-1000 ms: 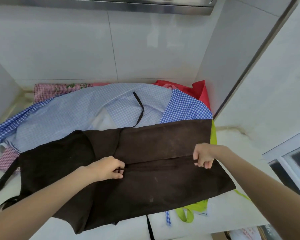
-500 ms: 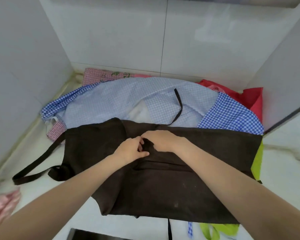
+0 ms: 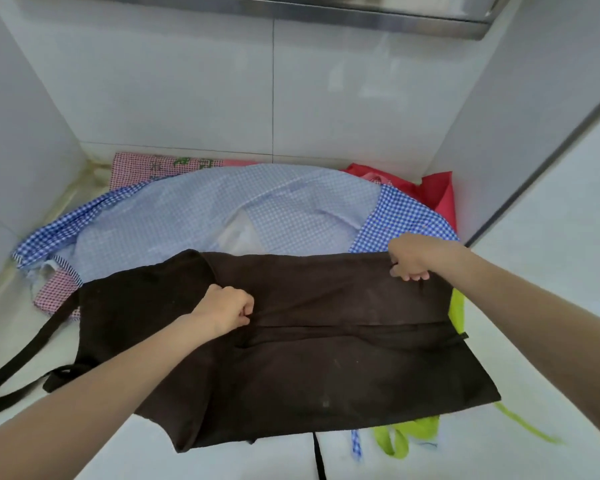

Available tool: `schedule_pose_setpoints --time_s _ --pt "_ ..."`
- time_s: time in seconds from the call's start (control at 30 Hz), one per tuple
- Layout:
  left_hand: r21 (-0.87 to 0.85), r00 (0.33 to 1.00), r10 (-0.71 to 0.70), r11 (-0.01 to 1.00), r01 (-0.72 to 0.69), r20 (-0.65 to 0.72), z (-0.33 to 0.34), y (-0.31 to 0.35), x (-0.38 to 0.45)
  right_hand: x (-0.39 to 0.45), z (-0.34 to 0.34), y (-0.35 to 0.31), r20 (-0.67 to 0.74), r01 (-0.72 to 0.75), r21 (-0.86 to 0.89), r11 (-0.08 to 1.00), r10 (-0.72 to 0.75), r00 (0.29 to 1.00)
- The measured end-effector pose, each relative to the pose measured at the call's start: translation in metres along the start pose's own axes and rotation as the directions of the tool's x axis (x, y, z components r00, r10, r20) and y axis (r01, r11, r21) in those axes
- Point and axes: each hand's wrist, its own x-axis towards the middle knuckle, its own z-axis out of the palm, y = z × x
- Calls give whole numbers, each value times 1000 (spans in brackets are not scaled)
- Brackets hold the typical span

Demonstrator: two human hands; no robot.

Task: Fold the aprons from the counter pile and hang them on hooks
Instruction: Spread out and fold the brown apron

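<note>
A dark brown apron (image 3: 326, 358) lies spread on top of the pile at the front of the white counter (image 3: 541, 393), with a fold line across its middle. My left hand (image 3: 227, 308) pinches the brown cloth near the fold's left end. My right hand (image 3: 411, 258) grips the apron's far right corner. Its black straps (image 3: 25, 358) trail off to the left. Behind it lies the pile: a light blue checked apron (image 3: 201, 216), a darker blue checked one (image 3: 406, 220), a red-checked one (image 3: 142, 168) and a red one (image 3: 437, 192).
White tiled walls close the counter on the left, back and right. A steel ledge (image 3: 326, 12) runs overhead. A lime green strap (image 3: 402, 434) and a blue checked strap (image 3: 356, 445) stick out under the brown apron at the front edge.
Both hands met at the apron's middle half a second ago. My right hand has since moved out to the far right corner, and the black strap lying on the blue apron is gone from view.
</note>
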Motion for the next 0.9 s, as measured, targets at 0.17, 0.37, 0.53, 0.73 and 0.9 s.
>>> schedule_pose_setpoints --time_s 0.17,0.37,0.53,0.73,0.9 --pt "-43 984 81 996 -75 156 -3 2 2 -6 74 8 284 -128 237 963 57 957" --pt "-292 994 68 952 -90 -86 -48 -11 17 11 41 10 -196 102 397 912 -25 980" --pt "-9 999 -51 999 51 8 -57 -34 37 38 24 -11 -264 71 74 995 -49 963" --pt "81 991 -127 989 123 46 -56 -44 48 54 21 -1 -172 -81 155 985 108 979" --pt "-64 970 -238 969 240 44 -64 -47 56 55 -6 35 57 -183 252 950 175 983"
